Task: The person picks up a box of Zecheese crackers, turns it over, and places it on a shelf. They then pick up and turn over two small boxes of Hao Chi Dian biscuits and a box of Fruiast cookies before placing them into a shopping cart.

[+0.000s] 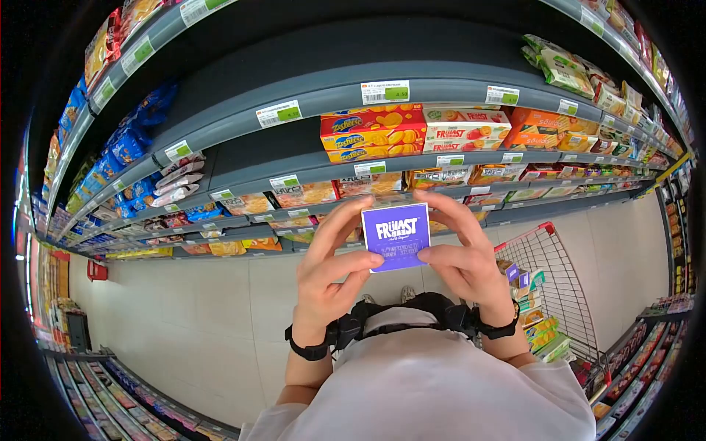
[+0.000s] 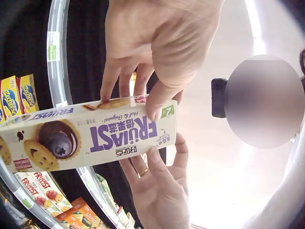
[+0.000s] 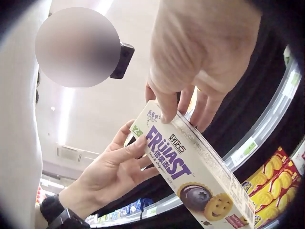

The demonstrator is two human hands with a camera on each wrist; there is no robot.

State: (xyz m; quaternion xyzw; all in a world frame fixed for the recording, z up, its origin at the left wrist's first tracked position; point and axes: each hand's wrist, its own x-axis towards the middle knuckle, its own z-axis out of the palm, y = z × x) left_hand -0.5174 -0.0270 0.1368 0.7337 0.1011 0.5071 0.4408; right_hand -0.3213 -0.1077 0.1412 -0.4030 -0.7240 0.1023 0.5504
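A biscuit box (image 1: 397, 250) is held between both hands in front of the chest, its purple end turned up toward the head camera. Its long side, white with purple FRÜIAST lettering and a blueberry biscuit picture, shows in the left wrist view. My left hand (image 1: 331, 257) grips one edge, thumb on the near face and fingers behind. On the opposite edge my right hand (image 1: 468, 257) grips the same way. A ring shows on one of the right hand's fingers (image 2: 144, 172).
Shelves ahead hold yellow-and-red biscuit boxes (image 1: 371, 134), white FRÜIAST boxes (image 1: 466, 130), orange boxes (image 1: 540, 131) and blue packets (image 1: 125, 151). A shopping cart (image 1: 562, 268) with several packages stands close on the right. On the floor at left sits a red basket (image 1: 96, 270).
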